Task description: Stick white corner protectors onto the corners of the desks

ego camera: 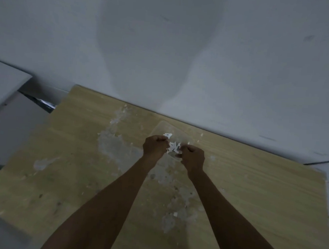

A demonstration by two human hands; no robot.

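A light wooden desk (252,187) with patches of whitish residue fills the lower part of the view. Above its middle, my left hand (154,146) and my right hand (192,157) are held close together, fingers curled, both pinching a small white corner protector piece (173,147) between them. Another white piece (167,135) shows just beyond my left hand. A clear sheet (171,129) lies on the desk under and behind the hands. What the fingertips do is hidden behind the knuckles.
A pale wall (164,47) runs along the desk's far edge. A white cabinet or second surface (6,87) stands at the left past the desk's far left corner (75,87). The desk's right corner (324,174) is rounded. Small white scraps dot the desk top.
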